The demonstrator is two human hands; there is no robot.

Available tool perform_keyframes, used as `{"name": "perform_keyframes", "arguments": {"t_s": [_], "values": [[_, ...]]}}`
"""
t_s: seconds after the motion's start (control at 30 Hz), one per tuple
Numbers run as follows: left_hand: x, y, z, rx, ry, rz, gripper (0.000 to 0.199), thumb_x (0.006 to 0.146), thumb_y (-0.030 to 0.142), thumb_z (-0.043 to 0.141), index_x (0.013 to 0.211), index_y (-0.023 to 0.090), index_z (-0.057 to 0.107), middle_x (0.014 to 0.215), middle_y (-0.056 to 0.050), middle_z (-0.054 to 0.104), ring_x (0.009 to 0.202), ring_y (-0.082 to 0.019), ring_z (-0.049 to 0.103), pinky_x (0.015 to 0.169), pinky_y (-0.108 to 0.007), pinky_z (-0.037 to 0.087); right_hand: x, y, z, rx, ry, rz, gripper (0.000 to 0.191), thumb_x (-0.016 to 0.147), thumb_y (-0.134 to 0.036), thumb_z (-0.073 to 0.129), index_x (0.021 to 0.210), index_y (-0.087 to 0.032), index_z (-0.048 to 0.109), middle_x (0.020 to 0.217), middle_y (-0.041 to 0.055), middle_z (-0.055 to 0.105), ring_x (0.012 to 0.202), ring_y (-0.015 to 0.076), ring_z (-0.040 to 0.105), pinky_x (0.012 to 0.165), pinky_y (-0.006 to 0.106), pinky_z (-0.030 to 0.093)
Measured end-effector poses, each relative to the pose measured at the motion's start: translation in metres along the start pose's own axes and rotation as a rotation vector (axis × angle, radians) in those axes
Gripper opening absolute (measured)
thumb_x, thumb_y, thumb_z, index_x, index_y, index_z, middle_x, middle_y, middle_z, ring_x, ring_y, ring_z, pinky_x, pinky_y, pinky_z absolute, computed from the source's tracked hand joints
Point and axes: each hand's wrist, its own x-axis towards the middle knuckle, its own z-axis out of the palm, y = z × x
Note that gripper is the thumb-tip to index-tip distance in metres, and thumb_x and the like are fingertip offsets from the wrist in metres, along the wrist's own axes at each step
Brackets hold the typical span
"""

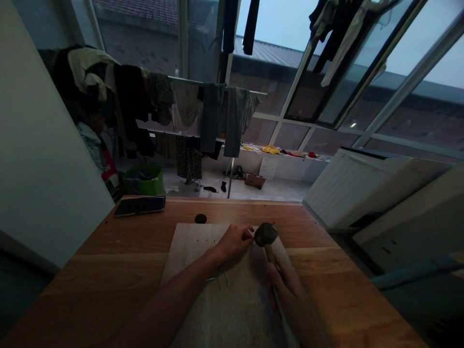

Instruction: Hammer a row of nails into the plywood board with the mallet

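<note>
A pale wooden board lies on the brown wooden table. Over its right side my right hand is wrapped round the wooden handle of a hammer with a rounded dark head. My left hand is closed in a pinch just left of the hammer head, above the board's far part. What its fingertips hold is too small and dim to make out. Several loose nails lie on the board beside my left forearm. A row of small dark dots runs along the board's far left part.
A phone lies at the table's far left corner, and a dark round spot is on the tabletop behind the board. Beyond the table stand a laundry rack with clothes and a green basket. White panels stand at right.
</note>
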Motion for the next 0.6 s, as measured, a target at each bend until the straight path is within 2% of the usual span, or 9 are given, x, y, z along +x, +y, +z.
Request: {"name": "perform_keyframes", "arguments": {"t_s": [0.07, 0.1, 0.17, 0.2, 0.3, 0.43, 0.47, 0.57, 0.6], "values": [[0.0, -0.001, 0.001, 0.014, 0.002, -0.008, 0.03, 0.079, 0.011, 0.067, 0.109, 0.013, 0.072, 0.088, -0.006, 0.078, 0.08, -0.019, 0.072, 0.079, -0.029, 0.053, -0.004, 0.018, -0.003, 0.021, 0.024, 0.034, 0.082, 0.089, -0.074, 0.04, 0.15, -0.019, 0.049, 0.082, 0.0037, 0.073, 0.076, 0.0245, 0.071, 0.068, 0.031, 0.055], [0.0, -0.002, 0.002, 0.025, 0.001, -0.011, 0.03, 0.079, 0.01, 0.067, 0.108, 0.013, 0.072, 0.087, -0.006, 0.078, 0.079, -0.018, 0.072, 0.079, -0.029, 0.053, -0.006, 0.03, -0.004, 0.023, 0.065, 0.031, 0.082, 0.087, -0.075, 0.043, 0.148, -0.021, 0.052, 0.1, 0.007, 0.076, 0.093, 0.0267, 0.072, 0.079, 0.033, 0.057], [0.0, -0.005, 0.005, 0.043, -0.011, 0.0, 0.031, 0.077, 0.008, 0.066, 0.107, 0.014, 0.071, 0.087, -0.005, 0.077, 0.08, -0.018, 0.071, 0.08, -0.029, 0.053, -0.01, 0.052, -0.008, 0.007, 0.127, 0.022, 0.079, 0.082, -0.076, 0.051, 0.139, -0.021, 0.061, 0.133, 0.0099, 0.069, 0.125, 0.0305, 0.062, 0.102, 0.035, 0.052], [0.0, -0.006, 0.005, 0.05, -0.021, 0.006, 0.032, 0.077, 0.008, 0.066, 0.108, 0.013, 0.071, 0.086, -0.005, 0.076, 0.08, -0.018, 0.07, 0.08, -0.029, 0.053, -0.011, 0.061, -0.01, -0.013, 0.127, 0.038, 0.077, 0.08, -0.075, 0.055, 0.135, -0.021, 0.064, 0.141, 0.0099, 0.064, 0.133, 0.0318, 0.057, 0.106, 0.036, 0.049], [0.001, -0.002, -0.001, 0.066, -0.025, 0.022, 0.035, 0.076, 0.011, 0.07, 0.111, 0.014, 0.069, 0.092, -0.005, 0.072, 0.076, -0.015, 0.067, 0.076, -0.028, 0.053, -0.014, 0.075, -0.009, -0.064, 0.119, 0.087, 0.074, 0.081, -0.072, 0.053, 0.132, -0.02, 0.066, 0.146, 0.0093, 0.061, 0.141, 0.0318, 0.049, 0.11, 0.036, 0.047], [-0.006, 0.03, -0.038, 0.148, -0.027, 0.104, 0.026, 0.074, 0.02, 0.075, 0.099, 0.016, 0.069, 0.115, -0.007, 0.059, 0.082, -0.014, 0.061, 0.073, -0.027, 0.051, -0.012, 0.074, -0.001, -0.147, 0.163, 0.122, 0.069, 0.091, -0.066, 0.039, 0.135, -0.019, 0.062, 0.146, 0.009, 0.061, 0.142, 0.0287, 0.048, 0.116, 0.035, 0.041], [-0.01, 0.042, -0.049, 0.201, -0.102, 0.136, 0.023, 0.074, 0.019, 0.073, 0.096, 0.017, 0.069, 0.113, -0.006, 0.058, 0.084, -0.014, 0.06, 0.075, -0.027, 0.051, -0.011, 0.073, 0.0, -0.168, 0.161, 0.111, 0.065, 0.091, -0.063, 0.039, 0.132, -0.02, 0.064, 0.146, 0.009, 0.061, 0.142, 0.0282, 0.048, 0.117, 0.035, 0.039], [-0.03, 0.071, -0.073, 0.463, -0.543, 0.172, 0.025, 0.07, 0.023, 0.077, 0.095, 0.021, 0.07, 0.106, -0.004, 0.061, 0.085, -0.018, 0.061, 0.071, -0.028, 0.048, -0.006, 0.069, -0.002, -0.205, 0.13, 0.06, 0.056, 0.091, -0.059, 0.043, 0.122, -0.021, 0.069, 0.144, 0.0085, 0.063, 0.142, 0.0274, 0.049, 0.119, 0.033, 0.035], [-0.038, 0.077, -0.077, 0.579, -0.605, 0.154, 0.026, 0.069, 0.025, 0.078, 0.094, 0.022, 0.071, 0.105, -0.004, 0.062, 0.087, -0.021, 0.061, 0.071, -0.03, 0.047, -0.004, 0.065, -0.003, -0.202, 0.119, 0.042, 0.055, 0.09, -0.058, 0.045, 0.124, -0.021, 0.069, 0.143, 0.0087, 0.064, 0.141, 0.0277, 0.05, 0.119, 0.034, 0.036]]}}
